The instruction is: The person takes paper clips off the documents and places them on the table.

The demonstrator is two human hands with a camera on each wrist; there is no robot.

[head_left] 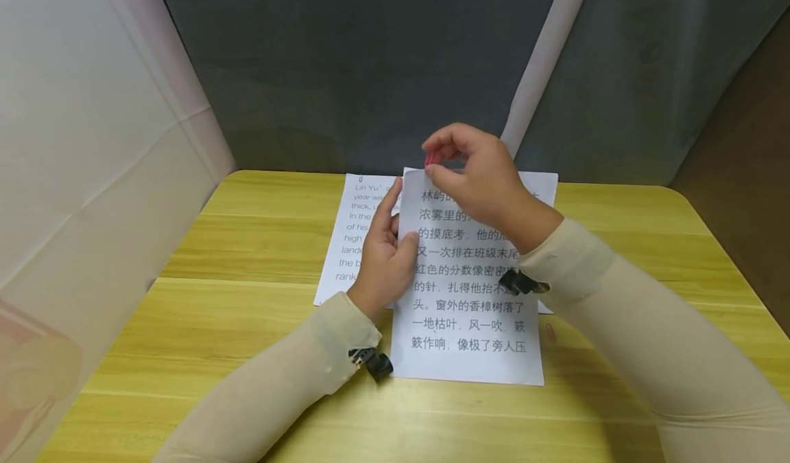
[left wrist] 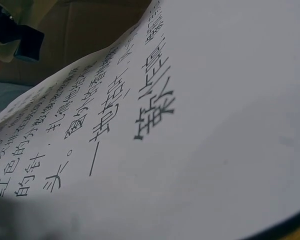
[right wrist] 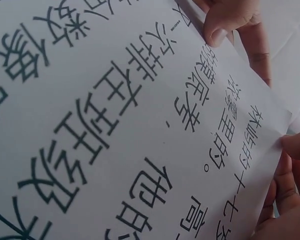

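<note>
Item, nearest: two forearms in cream sleeves (head_left: 290, 374), each with a small black clip-like fitting at the wrist, reached over a yellow wood-grain table (head_left: 185, 326).

Item: a white sheet printed in Chinese characters (head_left: 469, 333), its lower edge resting on the table toward the person and its upper part lifted and slightly curled. The left wrist view showed the same print close up; the right wrist view showed the sheet's upper corner.

Item: the left hand (head_left: 384, 257), at the sheet's left edge, thumb on the printed face and fingers behind, pinching the paper.

Item: the right hand (head_left: 478, 182), above the sheet's top left corner, thumb and forefinger closed on a small red object (head_left: 434, 156), probably a paper clip, just at the corner; whether it touched the paper could not be told.

Item: a second sheet in English print (head_left: 352, 243), flat on the table under and left of the first.

Item, farthest: a grey fabric backdrop (head_left: 345, 58) and a pale panel (head_left: 86, 140) at the left.
</note>
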